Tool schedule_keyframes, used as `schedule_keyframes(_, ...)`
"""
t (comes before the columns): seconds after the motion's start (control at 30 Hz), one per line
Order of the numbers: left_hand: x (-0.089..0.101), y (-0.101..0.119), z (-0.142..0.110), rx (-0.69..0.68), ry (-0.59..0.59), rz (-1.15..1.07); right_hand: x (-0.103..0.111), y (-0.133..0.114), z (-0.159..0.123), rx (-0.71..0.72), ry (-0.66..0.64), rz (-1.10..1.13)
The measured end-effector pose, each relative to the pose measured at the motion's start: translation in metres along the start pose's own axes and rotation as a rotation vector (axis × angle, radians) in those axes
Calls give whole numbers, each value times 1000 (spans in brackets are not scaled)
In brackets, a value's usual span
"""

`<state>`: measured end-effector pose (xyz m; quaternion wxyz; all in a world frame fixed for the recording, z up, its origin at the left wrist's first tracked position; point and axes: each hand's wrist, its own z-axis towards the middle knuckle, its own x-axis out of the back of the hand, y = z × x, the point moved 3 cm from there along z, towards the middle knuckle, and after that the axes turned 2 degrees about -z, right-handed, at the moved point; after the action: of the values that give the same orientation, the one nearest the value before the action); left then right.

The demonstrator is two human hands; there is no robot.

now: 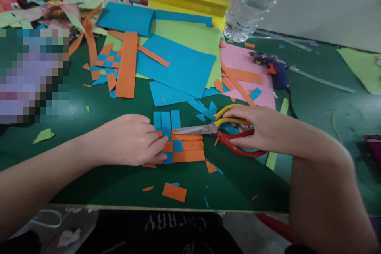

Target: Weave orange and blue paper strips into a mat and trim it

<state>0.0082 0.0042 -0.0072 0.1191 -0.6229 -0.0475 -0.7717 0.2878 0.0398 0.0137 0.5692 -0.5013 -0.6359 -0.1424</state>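
**Scissors at the Woven Paper: Position of Hands and Parts**

Reference: the woven paper (189, 145) is the dial centre, with 12 o'clock away from the person. It lies on the green desk (119, 184), its orange strips crossing blue ones.

Left hand (131, 139), 9 o'clock: fingers bent, set on the weave's left side. Whether they pinch or only press cannot be told.

Right hand (253, 125), 3 o'clock: clamped on the scissors (210, 128), blades pointing to 9 o'clock across the upper strips.

Step in hand, as judged: setting the blades against the strips. A cut from here would call for a steady left hand, fingertips clear of the blade tips, and only the intended strip between the edges.

Surroundings: blue sheet (178, 67) at 12 o'clock; smaller checkered piece (108, 61) at 11; glue gun (279, 74) at 2; loose orange piece (174, 192) at 6.

Visibility limits: the left hand covers the weave's left part. Whether the blades lie over or between strips is unclear. The item at 10 o'clock is pixelated; the bottle (256, 6) is cut off above.
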Motion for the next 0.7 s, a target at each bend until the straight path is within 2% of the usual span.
schedule_keyframes(0.27,-1,0,-1,7,0,-7,1,4,-2,2,1,-67)
schedule_keyframes(0.47,-1,-1,-1,-9,15,-4,2,1,0,10,5,-36)
schedule_keyframes(0.7,0,0,0,2,-37,-2,1,2,0,13,9,-33)
